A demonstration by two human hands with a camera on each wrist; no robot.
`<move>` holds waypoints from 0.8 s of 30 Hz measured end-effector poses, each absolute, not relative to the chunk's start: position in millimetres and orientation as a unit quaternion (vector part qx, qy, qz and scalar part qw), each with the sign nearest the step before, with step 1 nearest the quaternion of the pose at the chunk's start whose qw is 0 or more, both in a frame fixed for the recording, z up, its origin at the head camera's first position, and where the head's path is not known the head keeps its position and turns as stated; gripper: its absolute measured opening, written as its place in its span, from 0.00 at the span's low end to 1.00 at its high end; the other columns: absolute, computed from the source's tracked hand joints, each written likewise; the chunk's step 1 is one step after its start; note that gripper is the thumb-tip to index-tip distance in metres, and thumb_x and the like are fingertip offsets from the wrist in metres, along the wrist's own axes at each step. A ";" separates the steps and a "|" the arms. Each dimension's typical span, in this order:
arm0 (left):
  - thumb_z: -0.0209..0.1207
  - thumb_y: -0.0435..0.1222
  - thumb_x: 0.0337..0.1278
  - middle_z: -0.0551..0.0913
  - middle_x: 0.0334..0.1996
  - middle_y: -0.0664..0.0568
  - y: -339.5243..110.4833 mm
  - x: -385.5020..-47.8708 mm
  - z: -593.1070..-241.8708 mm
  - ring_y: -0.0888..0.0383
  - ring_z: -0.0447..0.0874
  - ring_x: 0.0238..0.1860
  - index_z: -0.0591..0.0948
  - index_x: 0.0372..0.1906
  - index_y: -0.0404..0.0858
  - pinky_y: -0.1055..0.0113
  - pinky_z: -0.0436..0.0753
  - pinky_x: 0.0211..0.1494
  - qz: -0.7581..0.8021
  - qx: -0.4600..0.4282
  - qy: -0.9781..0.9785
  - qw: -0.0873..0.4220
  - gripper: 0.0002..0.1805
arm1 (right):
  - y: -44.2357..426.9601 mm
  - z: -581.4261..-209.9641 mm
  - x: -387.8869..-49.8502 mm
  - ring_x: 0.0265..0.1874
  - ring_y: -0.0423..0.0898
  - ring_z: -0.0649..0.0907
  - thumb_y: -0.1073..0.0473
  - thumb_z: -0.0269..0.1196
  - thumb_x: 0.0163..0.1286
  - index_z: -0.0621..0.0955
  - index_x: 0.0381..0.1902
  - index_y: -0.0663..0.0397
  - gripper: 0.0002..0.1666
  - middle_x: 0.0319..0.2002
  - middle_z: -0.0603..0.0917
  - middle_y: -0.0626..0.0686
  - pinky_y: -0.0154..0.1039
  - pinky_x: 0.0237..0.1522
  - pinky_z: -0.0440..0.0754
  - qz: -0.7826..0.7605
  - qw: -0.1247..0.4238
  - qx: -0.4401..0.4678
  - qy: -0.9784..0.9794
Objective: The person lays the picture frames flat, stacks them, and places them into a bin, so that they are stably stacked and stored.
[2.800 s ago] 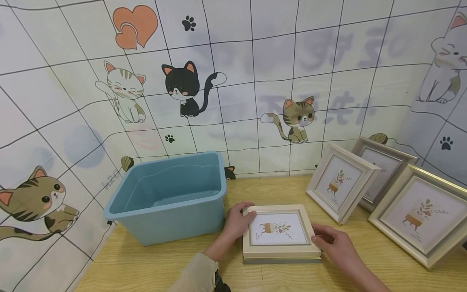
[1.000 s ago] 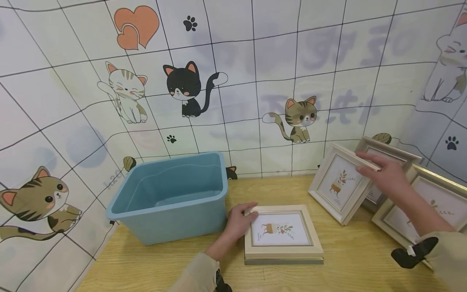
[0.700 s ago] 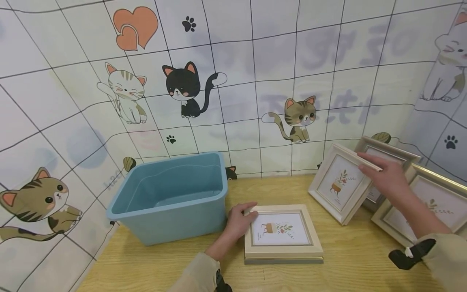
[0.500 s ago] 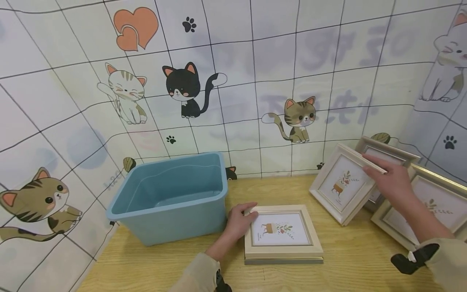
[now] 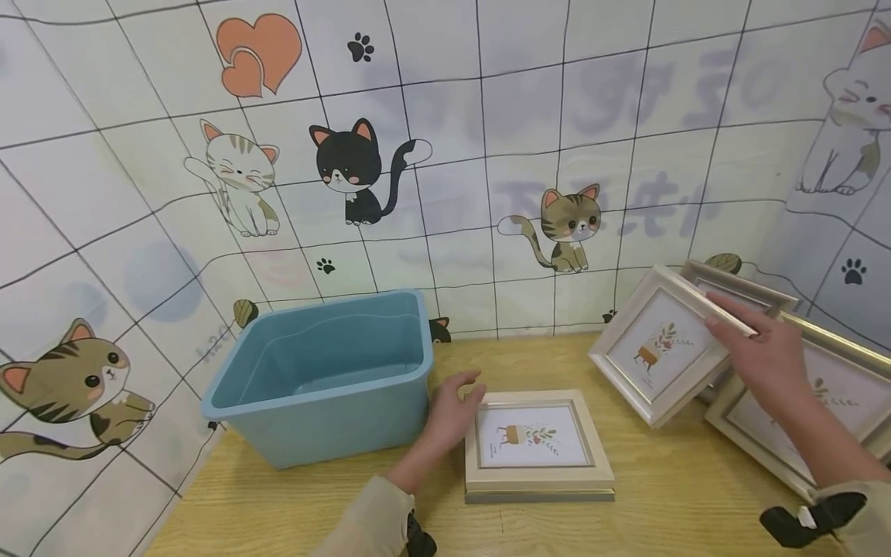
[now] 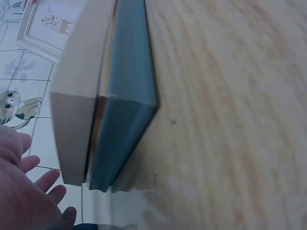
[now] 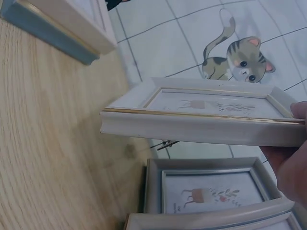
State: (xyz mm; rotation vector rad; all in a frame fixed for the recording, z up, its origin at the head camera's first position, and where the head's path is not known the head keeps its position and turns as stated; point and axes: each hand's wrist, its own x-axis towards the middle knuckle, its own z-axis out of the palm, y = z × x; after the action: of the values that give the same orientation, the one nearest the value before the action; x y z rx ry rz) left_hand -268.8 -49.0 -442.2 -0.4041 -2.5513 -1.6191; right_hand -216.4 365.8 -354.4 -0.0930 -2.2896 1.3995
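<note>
My right hand [image 5: 773,360] pinches the upper right edge of a white frame [image 5: 636,387] with a thin gold line, which leans tilted at the right. In the right wrist view, the fingers [image 7: 292,167] grip one end of this white frame [image 7: 201,129]. At the middle, a cream frame [image 5: 599,449] lies flat on a stack whose lower edge looks grey. Beside the stack's upper left corner is my left hand [image 5: 448,410], fingers loosely bent and holding nothing. The left wrist view shows that hand [image 6: 29,187] apart from the stacked frames [image 6: 76,91], fingers spread.
A blue bin [image 5: 334,418] stands left of the stack on the wooden table [image 5: 543,534]. Behind the white frame leans a grey-brown frame [image 5: 780,298], and a gold-edged frame [image 5: 738,418] leans at the far right. A cat-patterned wall covering [image 5: 459,186] rises behind them.
My right hand left the stack, took hold of the white frame and has shifted it slightly right, tilting it more. My left hand has let go of the stack's corner.
</note>
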 end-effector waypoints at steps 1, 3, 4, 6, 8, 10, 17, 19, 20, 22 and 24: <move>0.58 0.38 0.75 0.80 0.61 0.38 -48.8 -267.6 -439.1 0.41 0.72 0.68 0.80 0.65 0.34 0.42 0.69 0.70 -0.530 -0.133 -0.836 0.050 0.20 | 365.2 -352.1 -213.5 0.12 0.37 0.67 0.46 0.63 0.76 0.75 0.73 0.30 0.28 0.27 0.79 0.27 0.39 0.12 0.64 0.509 0.226 -0.036 -0.830; 0.58 0.39 0.75 0.80 0.61 0.40 -48.2 -265.5 -433.4 0.41 0.72 0.68 0.80 0.65 0.35 0.42 0.68 0.70 -0.529 -0.137 -0.835 0.058 0.20 | 363.5 -347.8 -207.9 0.10 0.38 0.63 0.45 0.63 0.76 0.75 0.72 0.27 0.28 0.33 0.78 0.29 0.43 0.11 0.61 0.510 0.224 -0.038 -0.830; 0.58 0.39 0.75 0.80 0.61 0.40 -47.8 -264.5 -430.5 0.41 0.72 0.68 0.80 0.65 0.35 0.43 0.67 0.71 -0.529 -0.141 -0.835 0.061 0.21 | 362.3 -345.7 -205.2 0.09 0.39 0.61 0.44 0.62 0.76 0.75 0.72 0.26 0.28 0.33 0.77 0.33 0.44 0.11 0.59 0.511 0.220 -0.041 -0.830; 0.58 0.39 0.75 0.80 0.62 0.42 -46.8 -262.3 -424.2 0.42 0.72 0.68 0.79 0.66 0.36 0.44 0.67 0.71 -0.530 -0.147 -0.832 0.068 0.21 | 360.1 -341.5 -200.3 0.09 0.40 0.60 0.43 0.62 0.76 0.74 0.72 0.23 0.28 0.38 0.74 0.38 0.46 0.11 0.57 0.521 0.209 -0.041 -0.827; 0.58 0.39 0.75 0.80 0.62 0.42 -46.2 -260.8 -418.0 0.43 0.72 0.68 0.79 0.66 0.36 0.44 0.69 0.70 -0.536 -0.159 -0.826 0.073 0.21 | 356.7 -337.7 -196.2 0.11 0.40 0.60 0.42 0.62 0.76 0.74 0.73 0.24 0.29 0.48 0.73 0.40 0.46 0.13 0.57 0.528 0.198 -0.041 -0.825; 0.58 0.39 0.75 0.79 0.64 0.43 -46.0 -259.7 -412.7 0.43 0.73 0.67 0.79 0.67 0.37 0.45 0.72 0.68 -0.543 -0.167 -0.820 0.073 0.21 | 352.8 -334.7 -192.9 0.13 0.36 0.65 0.42 0.62 0.76 0.73 0.73 0.25 0.29 0.51 0.73 0.41 0.43 0.14 0.61 0.535 0.185 -0.041 -0.823; 0.59 0.40 0.75 0.78 0.66 0.48 -46.7 -259.5 -406.3 0.49 0.75 0.66 0.77 0.70 0.42 0.54 0.79 0.62 -0.554 -0.189 -0.809 0.048 0.23 | 336.3 -328.8 -182.7 0.38 0.25 0.84 0.48 0.62 0.77 0.73 0.75 0.35 0.30 0.42 0.83 0.21 0.22 0.34 0.79 0.560 0.163 -0.017 -0.812; 0.58 0.40 0.76 0.78 0.67 0.48 -45.6 -258.3 -404.8 0.50 0.74 0.67 0.76 0.71 0.42 0.55 0.78 0.64 -0.558 -0.198 -0.805 0.041 0.24 | 331.1 -328.5 -180.2 0.38 0.26 0.85 0.49 0.63 0.77 0.73 0.74 0.35 0.30 0.41 0.84 0.23 0.25 0.35 0.81 0.588 0.153 -0.009 -0.794; 0.57 0.40 0.76 0.77 0.67 0.48 -44.7 -257.0 -403.5 0.51 0.74 0.68 0.75 0.72 0.42 0.55 0.77 0.64 -0.559 -0.205 -0.803 0.038 0.24 | 328.6 -328.9 -178.7 0.38 0.28 0.85 0.50 0.63 0.77 0.74 0.74 0.36 0.30 0.42 0.85 0.24 0.26 0.34 0.82 0.600 0.147 -0.002 -0.787; 0.55 0.40 0.78 0.77 0.68 0.48 -42.4 -253.4 -399.4 0.50 0.74 0.68 0.74 0.72 0.42 0.54 0.76 0.66 -0.552 -0.227 -0.802 0.037 0.24 | 322.4 -331.2 -176.9 0.39 0.31 0.86 0.53 0.63 0.77 0.75 0.73 0.38 0.29 0.45 0.85 0.27 0.28 0.36 0.84 0.644 0.137 0.021 -0.752; 0.52 0.41 0.79 0.76 0.69 0.47 -39.9 -248.5 -393.9 0.49 0.74 0.68 0.73 0.74 0.41 0.53 0.76 0.66 -0.537 -0.256 -0.803 0.043 0.24 | 315.3 -335.0 -176.5 0.42 0.33 0.87 0.58 0.62 0.77 0.76 0.72 0.42 0.27 0.49 0.86 0.31 0.30 0.39 0.85 0.690 0.123 0.056 -0.711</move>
State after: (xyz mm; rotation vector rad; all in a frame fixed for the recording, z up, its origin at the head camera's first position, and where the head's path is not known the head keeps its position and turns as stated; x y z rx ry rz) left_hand -248.5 -39.9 -393.9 -0.7820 -2.4543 -1.6429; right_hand -176.5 315.3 -335.0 0.1642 -2.0754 2.0126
